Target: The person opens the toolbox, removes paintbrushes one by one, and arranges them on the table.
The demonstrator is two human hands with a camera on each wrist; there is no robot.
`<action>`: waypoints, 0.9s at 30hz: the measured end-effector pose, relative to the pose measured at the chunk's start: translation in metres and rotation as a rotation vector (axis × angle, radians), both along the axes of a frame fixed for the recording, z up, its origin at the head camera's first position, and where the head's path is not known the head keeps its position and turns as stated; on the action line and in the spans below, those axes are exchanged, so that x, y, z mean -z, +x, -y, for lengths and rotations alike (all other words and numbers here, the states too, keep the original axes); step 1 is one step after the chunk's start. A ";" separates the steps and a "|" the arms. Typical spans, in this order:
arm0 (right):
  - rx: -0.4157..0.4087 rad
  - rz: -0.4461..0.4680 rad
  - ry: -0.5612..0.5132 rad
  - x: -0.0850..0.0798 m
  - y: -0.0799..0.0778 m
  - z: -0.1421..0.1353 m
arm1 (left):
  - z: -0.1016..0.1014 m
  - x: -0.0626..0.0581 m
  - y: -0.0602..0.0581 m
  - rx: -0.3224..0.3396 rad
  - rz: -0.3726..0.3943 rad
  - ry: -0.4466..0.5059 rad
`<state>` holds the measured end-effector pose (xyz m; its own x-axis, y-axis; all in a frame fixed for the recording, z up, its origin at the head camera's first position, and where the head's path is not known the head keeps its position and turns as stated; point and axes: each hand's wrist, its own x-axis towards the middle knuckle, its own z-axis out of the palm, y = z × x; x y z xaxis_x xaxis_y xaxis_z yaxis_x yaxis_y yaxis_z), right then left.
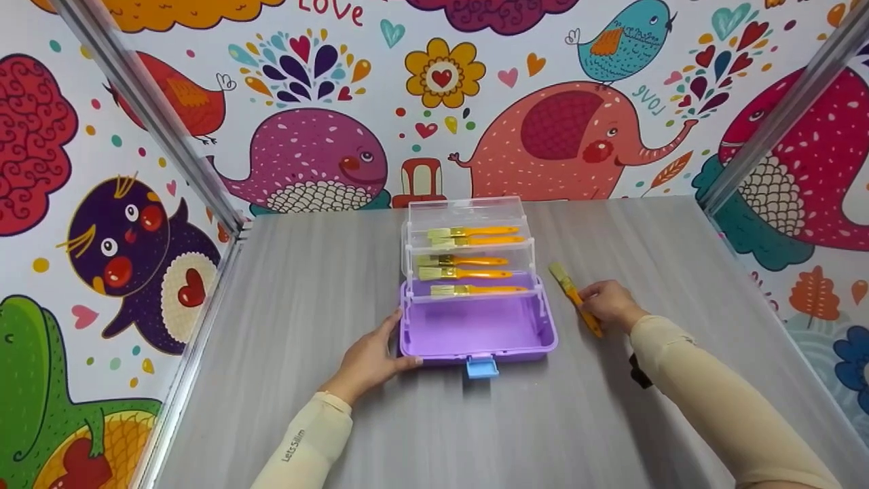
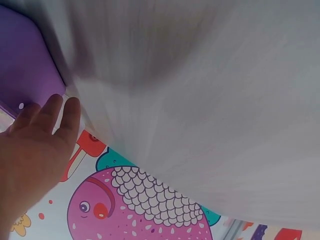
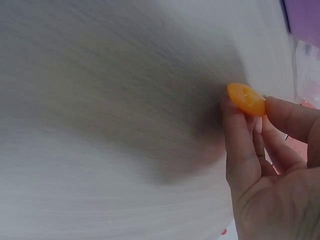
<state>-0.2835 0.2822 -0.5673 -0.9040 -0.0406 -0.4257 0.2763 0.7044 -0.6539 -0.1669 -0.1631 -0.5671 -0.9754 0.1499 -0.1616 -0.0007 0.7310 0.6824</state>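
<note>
A purple case (image 1: 478, 333) stands with its clear lid (image 1: 468, 207) raised and its tiered clear trays fanned out behind the lower bin. Several paintbrushes (image 1: 485, 274) with orange handles and pale bristles lie crosswise in those trays. My left hand (image 1: 370, 360) rests against the case's left side, its thumb at the front left corner; extended fingers lie by the purple wall in the left wrist view. To the right of the case, my right hand (image 1: 613, 303) pinches the orange handle of another paintbrush (image 1: 574, 295) between thumb and fingers. Its handle end (image 3: 245, 99) shows in the right wrist view.
A blue latch (image 1: 483, 367) hangs down at the front of the case. The grey wood-grain tabletop (image 1: 305, 285) spreads around it. Walls printed with cartoon animals (image 1: 319, 149) stand behind and at both sides, with metal posts (image 1: 163, 129) at the corners.
</note>
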 end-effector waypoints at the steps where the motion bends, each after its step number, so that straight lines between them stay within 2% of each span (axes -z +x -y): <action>1: 0.004 0.005 0.003 0.000 0.000 0.000 | 0.000 0.000 0.000 0.000 0.000 -0.003; 12: 0.042 0.020 -0.027 0.002 0.002 0.000 | -0.001 0.000 -0.001 0.010 0.002 -0.009; 27: 0.029 -0.026 -0.025 0.001 0.007 0.002 | 0.001 0.000 -0.001 0.026 -0.017 -0.006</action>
<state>-0.2768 0.2799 -0.5684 -0.9157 -0.0245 -0.4012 0.2790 0.6799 -0.6782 -0.1676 -0.1639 -0.5669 -0.9739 0.1741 -0.1457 0.0300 0.7346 0.6778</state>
